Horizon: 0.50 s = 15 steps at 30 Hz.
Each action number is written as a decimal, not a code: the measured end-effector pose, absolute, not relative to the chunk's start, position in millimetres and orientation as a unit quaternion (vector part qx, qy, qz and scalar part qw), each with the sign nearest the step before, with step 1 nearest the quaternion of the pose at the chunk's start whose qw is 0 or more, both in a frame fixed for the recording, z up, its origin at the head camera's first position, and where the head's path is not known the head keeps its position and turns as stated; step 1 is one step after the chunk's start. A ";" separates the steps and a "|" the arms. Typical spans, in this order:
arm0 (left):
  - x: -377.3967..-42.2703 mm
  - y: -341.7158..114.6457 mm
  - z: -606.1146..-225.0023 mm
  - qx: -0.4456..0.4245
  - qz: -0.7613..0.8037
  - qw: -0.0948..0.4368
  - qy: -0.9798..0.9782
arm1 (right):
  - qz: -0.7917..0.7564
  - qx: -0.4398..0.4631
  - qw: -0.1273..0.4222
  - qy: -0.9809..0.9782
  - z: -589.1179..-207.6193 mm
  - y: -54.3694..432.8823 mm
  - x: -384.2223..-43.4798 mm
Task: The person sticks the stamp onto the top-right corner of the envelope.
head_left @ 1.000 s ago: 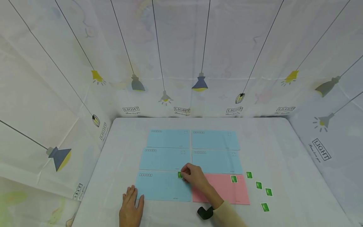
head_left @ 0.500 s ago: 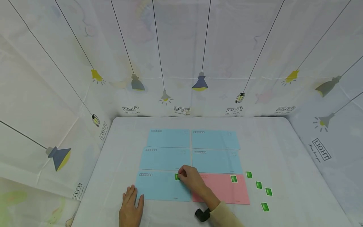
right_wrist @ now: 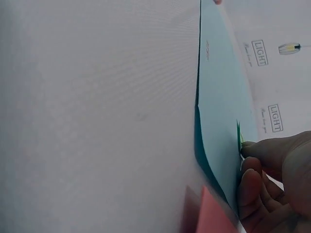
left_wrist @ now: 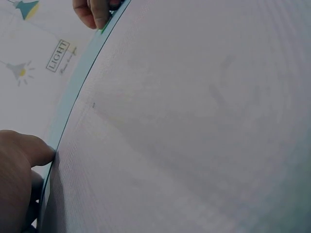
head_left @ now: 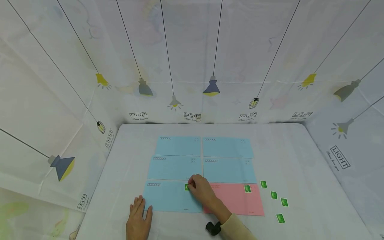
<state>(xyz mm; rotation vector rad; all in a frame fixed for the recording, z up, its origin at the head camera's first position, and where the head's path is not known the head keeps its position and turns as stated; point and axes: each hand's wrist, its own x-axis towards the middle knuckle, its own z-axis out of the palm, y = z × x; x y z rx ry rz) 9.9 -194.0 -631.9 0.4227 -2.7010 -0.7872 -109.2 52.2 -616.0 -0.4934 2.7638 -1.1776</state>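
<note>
My right hand (head_left: 203, 190) pinches a small green stamp (head_left: 187, 187) between thumb and fingers at the upper right corner of the nearest left blue envelope (head_left: 168, 200). In the right wrist view the stamp (right_wrist: 238, 137) stands edge-on, close over the blue paper, partly hidden by the fingertips. My left hand (head_left: 138, 218) lies with fingers extended at the envelope's left edge, its thumb by the lower left corner. To the right is a pink envelope (head_left: 232, 201) bearing another green stamp (head_left: 247, 189); my right forearm crosses its left part.
Several more blue envelopes (head_left: 228, 170) lie in rows behind, with printed stamp boxes. Loose green stamps (head_left: 274, 195) are scattered on the white table right of the pink envelope. A black object (head_left: 213, 228) is at the right wrist. A lamp-patterned white curtain (head_left: 192, 66) surrounds the table.
My right hand has shifted slightly left with the green stamp, further onto the blue envelope, and has stayed almost still over the last half second. The left hand has not moved.
</note>
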 end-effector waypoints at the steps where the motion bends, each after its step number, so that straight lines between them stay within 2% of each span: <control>1: 9.8 -194.0 -631.8 0.147 -0.272 0.148 -0.939 | -0.387 -0.160 0.048 0.907 -615.5 52.2 -109.2; 15: 9.6 -192.3 -630.5 0.149 -0.266 0.139 -0.942 | -0.381 -0.164 0.042 0.909 -612.1 52.8 -106.2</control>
